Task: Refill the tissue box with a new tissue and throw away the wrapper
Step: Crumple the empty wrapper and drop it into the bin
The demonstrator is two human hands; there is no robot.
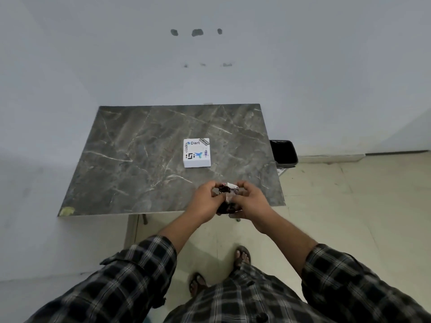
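A small white tissue box (197, 153) covered in stickers sits on the dark marble table (140, 159), right of centre. Over the table's near edge, my left hand (206, 201) and my right hand (250, 201) together grip a small tissue pack in a dark and white wrapper (227, 194). Both hands pinch the wrapper's top, thumbs and fingers facing each other. Most of the pack is hidden between my palms.
A black waste bin (283, 151) stands on the floor beside the table's right edge, against the wall. The table is pushed to a pale wall. My sandalled feet (242, 255) stand on the tiled floor below the table's front edge.
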